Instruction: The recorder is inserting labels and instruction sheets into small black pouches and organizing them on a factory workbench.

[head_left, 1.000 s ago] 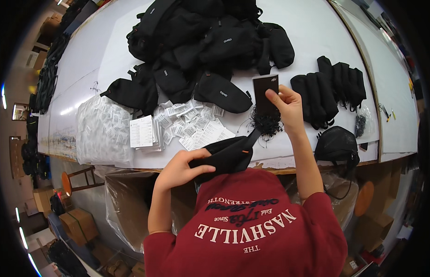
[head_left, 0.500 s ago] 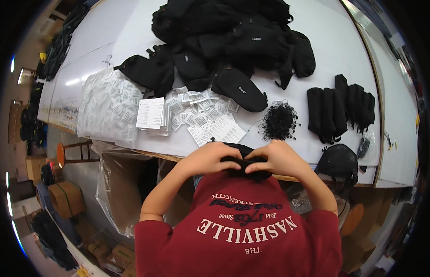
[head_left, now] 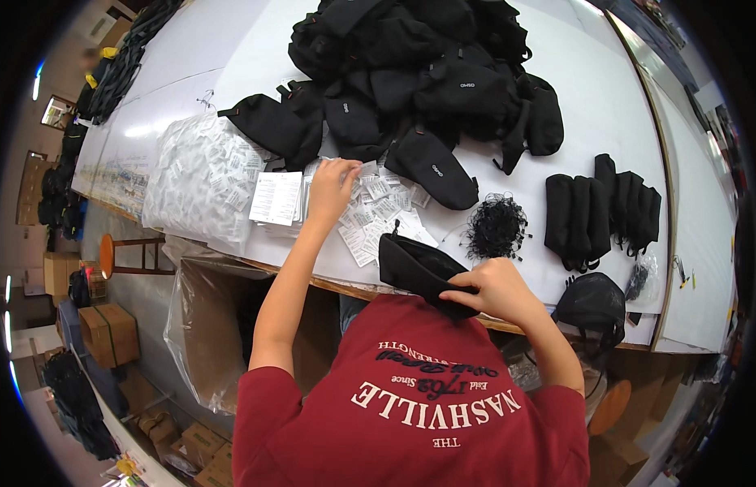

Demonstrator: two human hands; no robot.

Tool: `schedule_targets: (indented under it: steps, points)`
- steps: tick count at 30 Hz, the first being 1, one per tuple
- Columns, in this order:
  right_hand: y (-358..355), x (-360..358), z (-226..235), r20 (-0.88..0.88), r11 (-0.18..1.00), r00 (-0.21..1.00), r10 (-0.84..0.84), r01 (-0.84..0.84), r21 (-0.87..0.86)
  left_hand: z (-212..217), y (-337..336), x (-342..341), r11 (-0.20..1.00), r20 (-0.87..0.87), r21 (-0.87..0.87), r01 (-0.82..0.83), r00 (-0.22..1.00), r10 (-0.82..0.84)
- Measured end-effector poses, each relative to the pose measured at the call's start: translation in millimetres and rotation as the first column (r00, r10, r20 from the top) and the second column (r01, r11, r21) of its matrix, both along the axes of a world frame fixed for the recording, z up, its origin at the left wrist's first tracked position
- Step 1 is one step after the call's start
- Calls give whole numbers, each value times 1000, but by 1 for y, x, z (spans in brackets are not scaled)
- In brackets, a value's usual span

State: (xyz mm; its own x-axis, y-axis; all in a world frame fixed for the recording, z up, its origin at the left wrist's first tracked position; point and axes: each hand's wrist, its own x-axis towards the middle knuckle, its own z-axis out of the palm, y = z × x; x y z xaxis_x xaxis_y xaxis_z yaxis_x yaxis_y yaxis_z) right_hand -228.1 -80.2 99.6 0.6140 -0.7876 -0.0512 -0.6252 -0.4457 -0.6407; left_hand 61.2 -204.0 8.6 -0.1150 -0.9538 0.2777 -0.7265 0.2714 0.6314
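My right hand (head_left: 496, 290) grips one end of a black fabric pouch (head_left: 421, 268), thumb on one side and fingers behind. The pouch hangs at the table's front edge with its mouth gaping. My left hand (head_left: 333, 191) is over a loose heap of small white printed packets (head_left: 376, 191). Its fingertips are closed on a small white packet (head_left: 368, 169) at the heap's far side. Beside that hand stands a stack of white printed cards (head_left: 276, 197). More cards (head_left: 362, 246) lie fanned under the heap's near side.
A large pile of black pouches (head_left: 394, 61) covers the far middle. A clear bag full of packets (head_left: 201, 183) lies left. Toward the right are a tangle of black cords (head_left: 497, 229), rolled black pouches (head_left: 579, 219) and a black mesh bag (head_left: 591, 304). A plastic-lined carton (head_left: 216, 325) stands below the table edge.
My left hand has let go of the pouch and moved forward and left to the packets. The right hand keeps hold of the pouch, which now tilts open toward the table.
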Motion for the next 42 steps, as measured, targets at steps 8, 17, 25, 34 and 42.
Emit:
schedule_targets:
  steps: [8, 17, 25, 34, 42]
  points:
    - [-23, 9, 11, -42, 966, 999, -29, 17, -259, 91, 41, -50, 968, -357, -50, 245, 901, -247]
    - [-28, 10, 12, -76, 917, 995, -68, 32, -398, 79, 32, -22, 961, -367, -8, 275, 894, -259]
    - [-24, 27, 18, 252, 832, 935, -249, 340, -439, 21, 85, -61, 878, -946, 313, 361, 203, 254]
    - [-7, 56, -17, 667, 714, 563, -488, 697, -66, 51, 68, -87, 854, -913, 350, 384, -65, 403]
    - [-33, 28, 8, 701, 705, 569, -430, 697, -134, 63, 79, -78, 781, -925, 379, 497, 172, 340]
